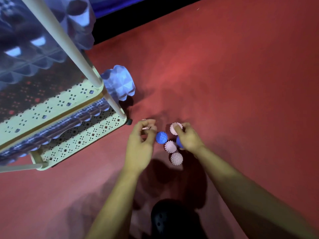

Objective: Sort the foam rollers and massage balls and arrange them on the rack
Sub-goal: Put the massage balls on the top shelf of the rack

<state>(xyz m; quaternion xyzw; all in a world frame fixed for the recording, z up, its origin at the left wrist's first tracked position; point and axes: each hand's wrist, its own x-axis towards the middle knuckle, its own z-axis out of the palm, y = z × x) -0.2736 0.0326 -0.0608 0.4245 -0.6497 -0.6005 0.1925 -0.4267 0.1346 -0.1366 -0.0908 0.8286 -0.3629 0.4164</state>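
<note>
Several spiky massage balls lie close together on the red carpet. My right hand (187, 137) grips a pink ball (174, 128) at its fingertips, and a blue ball (179, 143) sits under its palm, mostly hidden. My left hand (141, 144) has its fingers curled around something small and pinkish, mostly hidden. Between the hands lie a blue ball (161, 137) and two pink balls (170, 146) (176, 158). A pale blue foam roller (119, 83) lies on the floor beside the rack (72, 104). More rollers rest on the rack's shelves.
The cream rack with perforated shelves stands at the left, its corner post (114, 104) close to my left hand. A dark strip and blue fabric (120, 6) run along the far edge of the carpet. My dark shoe (165, 219) shows at the bottom.
</note>
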